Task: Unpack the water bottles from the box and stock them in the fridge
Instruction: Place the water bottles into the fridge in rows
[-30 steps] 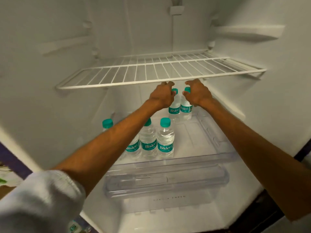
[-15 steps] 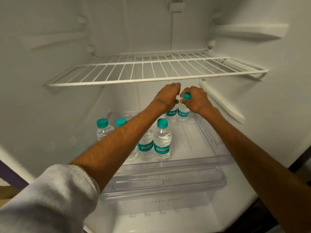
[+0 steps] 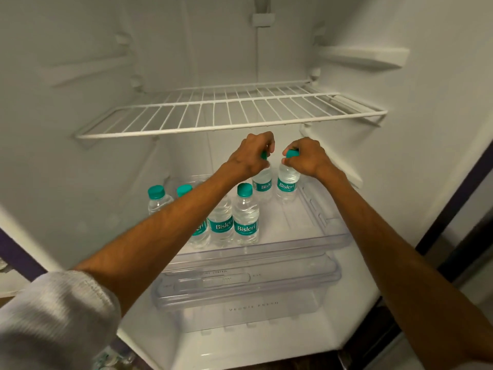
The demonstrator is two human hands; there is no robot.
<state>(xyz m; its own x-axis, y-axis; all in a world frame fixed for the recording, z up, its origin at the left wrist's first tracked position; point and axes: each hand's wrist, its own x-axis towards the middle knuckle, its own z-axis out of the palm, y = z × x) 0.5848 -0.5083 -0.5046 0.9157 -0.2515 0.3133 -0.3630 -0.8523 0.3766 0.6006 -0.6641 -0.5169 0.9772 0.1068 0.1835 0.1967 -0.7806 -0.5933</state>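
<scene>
Beneath white wire shelf (image 3: pixel 229 121), left hand (image 3: pixel 249 156) tight around teal-capped clear plastic bottle (image 3: pixel 262 182), right hand (image 3: pixel 306 158) around a second bottle (image 3: pixel 287 180).

Wears a pale grey-white sleeve (image 3: pixel 56 316) on the left arm at near left: finely ribbed cloth, bunched in soft folds, cuff pushed up. Goes bare from that cuff to the left hand (image 3: pixel 250 156); likewise bare along the whole visible right arm, to the right hand (image 3: pixel 306 160).

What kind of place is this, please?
Inside an open fridge, perhaps a home one: a white wire shelf, a clear vegetable drawer, and small water bottles on a clear tray.
</scene>
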